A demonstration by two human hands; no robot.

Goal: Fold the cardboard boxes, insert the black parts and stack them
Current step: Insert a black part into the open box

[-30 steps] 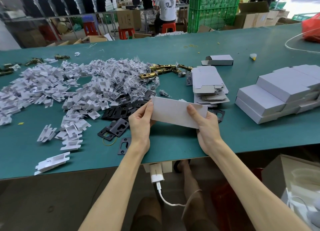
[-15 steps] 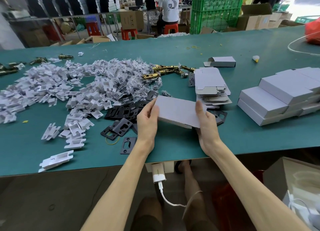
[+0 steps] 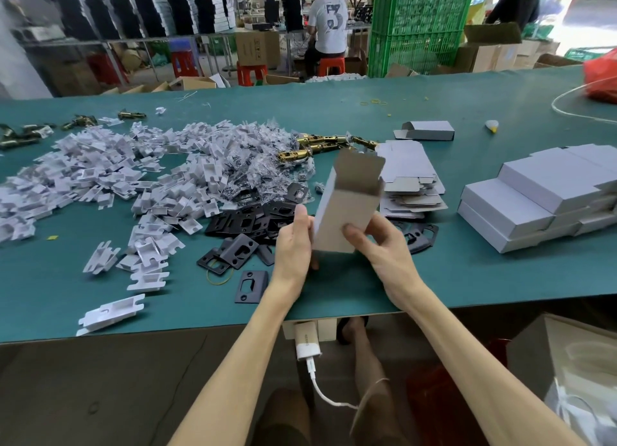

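Observation:
A white cardboard box (image 3: 344,208) stands on end above the green table (image 3: 334,111), its top flap open and its brown inside showing. My left hand (image 3: 295,245) grips its lower left side. My right hand (image 3: 377,242) holds its lower right side, thumb across the front face. Black metal plates (image 3: 240,245) lie scattered just left of and behind my hands. A pile of flat unfolded boxes (image 3: 409,178) sits right behind the held box. Finished white boxes (image 3: 534,195) are stacked at the right.
A big heap of white plastic inserts (image 3: 117,178) covers the table's left half. Brass latch parts (image 3: 320,145) lie behind the box. One folded box (image 3: 427,131) lies farther back. A person in a white shirt (image 3: 327,25) sits beyond the table, next to green crates (image 3: 420,21).
The box was flat and horizontal between my hands. It has been popped open and turned upright, with its top flap raised. Both hands slid down to its lower end.

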